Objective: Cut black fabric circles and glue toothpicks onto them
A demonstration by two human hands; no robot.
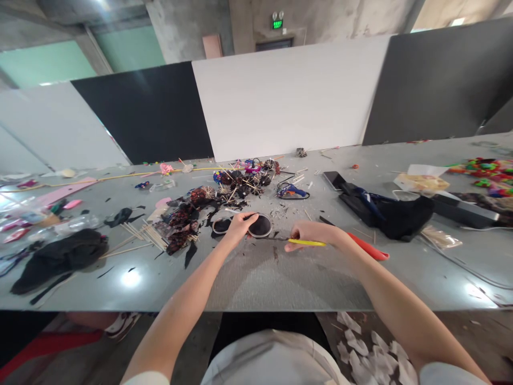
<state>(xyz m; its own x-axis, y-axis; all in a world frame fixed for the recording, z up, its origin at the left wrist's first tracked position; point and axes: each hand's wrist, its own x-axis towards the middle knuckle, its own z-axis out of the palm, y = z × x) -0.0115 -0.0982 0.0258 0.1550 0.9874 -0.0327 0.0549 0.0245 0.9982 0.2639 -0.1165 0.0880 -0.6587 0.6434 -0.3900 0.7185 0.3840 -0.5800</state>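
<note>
My left hand [241,225] is closed on the edge of a round ring covered with black material [260,225], held low over the grey table. Just left of it lies a second pale-rimmed ring [221,225] with a dark middle. To the right, my right hand [308,233] is wrapped round a yellow-handled tool [308,243]. A thin dark blade reaches from it towards the ring; its exact kind is hard to make out. Beside my right wrist lies an orange-red pointed object [369,247], partly covered by my forearm.
Dark decorated clumps with sticks [182,224] and loose wooden sticks [150,235] lie left. A blue glue gun [292,190] rests behind my hands. Black cloth [393,214] is at right, another black cloth bundle [64,259] at far left. Panels [292,101] stand behind.
</note>
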